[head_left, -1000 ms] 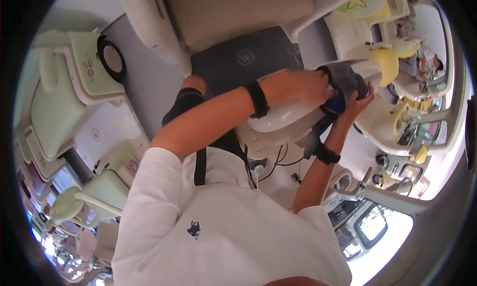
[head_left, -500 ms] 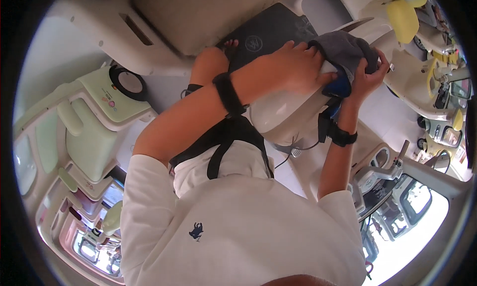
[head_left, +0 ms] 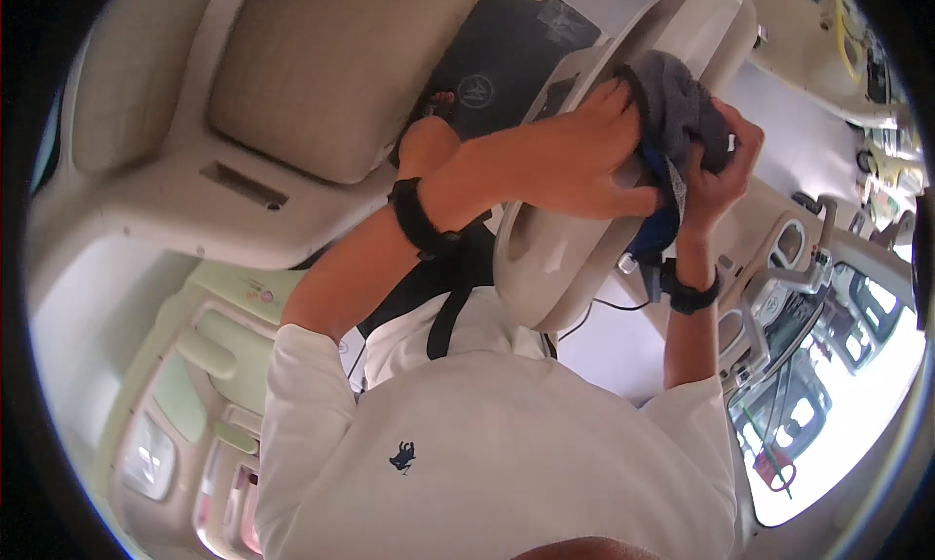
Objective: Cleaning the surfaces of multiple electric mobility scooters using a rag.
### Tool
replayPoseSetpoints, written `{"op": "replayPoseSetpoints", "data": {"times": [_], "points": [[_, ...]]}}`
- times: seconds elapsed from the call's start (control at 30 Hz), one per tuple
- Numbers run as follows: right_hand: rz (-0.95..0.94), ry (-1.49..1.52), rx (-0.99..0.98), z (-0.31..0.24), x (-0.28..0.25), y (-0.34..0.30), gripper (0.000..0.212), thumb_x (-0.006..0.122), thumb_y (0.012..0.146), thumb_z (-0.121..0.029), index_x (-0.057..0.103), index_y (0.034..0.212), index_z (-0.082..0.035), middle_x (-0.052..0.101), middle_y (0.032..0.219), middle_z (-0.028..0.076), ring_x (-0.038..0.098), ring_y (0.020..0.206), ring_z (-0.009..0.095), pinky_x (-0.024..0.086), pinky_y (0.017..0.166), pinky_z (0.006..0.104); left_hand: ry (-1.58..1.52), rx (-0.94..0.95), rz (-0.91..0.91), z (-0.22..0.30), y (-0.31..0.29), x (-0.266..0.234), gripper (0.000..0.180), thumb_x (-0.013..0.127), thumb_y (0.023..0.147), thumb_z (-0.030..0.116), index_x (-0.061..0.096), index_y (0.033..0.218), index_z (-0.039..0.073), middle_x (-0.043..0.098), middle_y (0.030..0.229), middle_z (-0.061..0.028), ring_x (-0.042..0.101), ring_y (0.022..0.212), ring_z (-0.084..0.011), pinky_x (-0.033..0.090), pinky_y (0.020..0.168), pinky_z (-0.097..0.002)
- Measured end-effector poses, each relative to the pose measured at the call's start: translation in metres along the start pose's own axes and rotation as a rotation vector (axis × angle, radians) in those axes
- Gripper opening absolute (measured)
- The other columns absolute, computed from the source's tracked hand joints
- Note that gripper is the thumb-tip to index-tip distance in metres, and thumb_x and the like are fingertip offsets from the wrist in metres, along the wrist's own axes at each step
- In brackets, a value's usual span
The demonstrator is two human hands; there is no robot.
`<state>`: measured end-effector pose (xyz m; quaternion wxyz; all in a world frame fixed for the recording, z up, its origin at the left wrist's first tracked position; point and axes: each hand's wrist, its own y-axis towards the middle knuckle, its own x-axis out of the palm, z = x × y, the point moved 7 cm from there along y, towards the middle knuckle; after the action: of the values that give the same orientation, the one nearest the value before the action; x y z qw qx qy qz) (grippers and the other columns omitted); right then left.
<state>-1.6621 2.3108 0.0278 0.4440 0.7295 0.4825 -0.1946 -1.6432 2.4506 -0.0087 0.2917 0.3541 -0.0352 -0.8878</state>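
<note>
A grey cloth (head_left: 672, 93) with a dark edge and a blue underside is bunched between my two hands, above a glossy beige moulded panel (head_left: 534, 253). My left hand (head_left: 584, 166) reaches across from the left. Its fingers are curled at the cloth's dark edge, and the thumb lies along the blue side; the fingertips are partly hidden. On the far side, my right hand (head_left: 726, 170) is closed round the cloth's right end, with fingers bent into the folds. Both wrists wear black bands.
A beige seat (head_left: 331, 73) stands at the upper left, beside a black floor mat (head_left: 516, 63). Handlebars (head_left: 779, 297) and a windscreen (head_left: 838, 365) lie to the right. A pale green vehicle (head_left: 209, 351) is at the lower left. A thin black cable (head_left: 618, 305) hangs below the panel.
The view has swung, so more of the seat and panel shows. The cloth stays between both hands, its folds shifted; my left hand now reaches further round its near edge.
</note>
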Motion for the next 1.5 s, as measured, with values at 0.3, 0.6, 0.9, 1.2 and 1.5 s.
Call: {"op": "replayPoseSetpoints", "data": {"times": [0.3, 0.6, 0.9, 1.2, 1.5], "points": [[-0.034, -0.239, 0.478, -0.003, -0.003, 0.032, 0.035, 0.056, 0.093, -0.009, 0.044, 0.125, -0.001, 0.052, 0.115, 0.013, 0.053, 0.103, 0.020, 0.045, 0.092, 0.0332, -0.117, -0.103, -0.119, -0.023, 0.084, -0.005, 0.086, 0.045, 0.086, 0.064, 0.051, 0.114, -0.017, 0.047, 0.116, -0.0402, 0.040, 0.116, -0.0513, 0.033, 0.104, -0.0461], [-0.288, -0.329, 0.759, -0.086, 0.011, -0.033, 0.045, 0.051, 0.088, 0.000, 0.042, 0.132, -0.006, 0.034, 0.131, 0.025, 0.034, 0.127, 0.042, 0.032, 0.104, 0.0472, -1.017, -0.649, -0.298, 0.001, -0.040, 0.006, 0.042, 0.047, 0.094, 0.030, 0.051, 0.121, -0.003, 0.052, 0.120, -0.0264, 0.042, 0.114, -0.0451, 0.032, 0.102, -0.0485], [-0.008, -0.369, 0.905, -0.008, 0.010, 0.033, 0.049, 0.042, 0.097, -0.021, 0.030, 0.140, -0.001, 0.035, 0.135, 0.023, 0.034, 0.125, 0.036, 0.026, 0.105, 0.0432, -0.578, -0.504, -0.038, -0.026, 0.054, -0.014, 0.045, 0.055, 0.090, 0.027, 0.052, 0.116, -0.010, 0.048, 0.115, -0.0340, 0.046, 0.109, -0.0475, 0.039, 0.096, -0.0477], [-0.006, -0.352, 0.984, 0.024, 0.026, 0.072, 0.041, 0.041, 0.098, -0.021, 0.040, 0.136, -0.006, 0.045, 0.123, 0.021, 0.045, 0.115, 0.036, 0.033, 0.100, 0.0426, -0.381, -0.423, -0.348, -0.070, 0.107, -0.033, 0.051, 0.052, 0.091, 0.034, 0.051, 0.117, -0.010, 0.050, 0.117, -0.0313, 0.045, 0.111, -0.0475, 0.037, 0.097, -0.0484], [0.159, -0.258, 1.123, 0.016, 0.033, 0.076, 0.037, 0.044, 0.093, -0.008, 0.045, 0.129, -0.003, 0.044, 0.124, 0.021, 0.048, 0.110, 0.040, 0.040, 0.092, 0.0443, -0.246, -0.165, -0.398, -0.090, 0.178, -0.040, 0.052, 0.052, 0.092, 0.036, 0.048, 0.125, -0.004, 0.048, 0.128, -0.0270, 0.041, 0.122, -0.0446, 0.032, 0.105, -0.0441]]}}
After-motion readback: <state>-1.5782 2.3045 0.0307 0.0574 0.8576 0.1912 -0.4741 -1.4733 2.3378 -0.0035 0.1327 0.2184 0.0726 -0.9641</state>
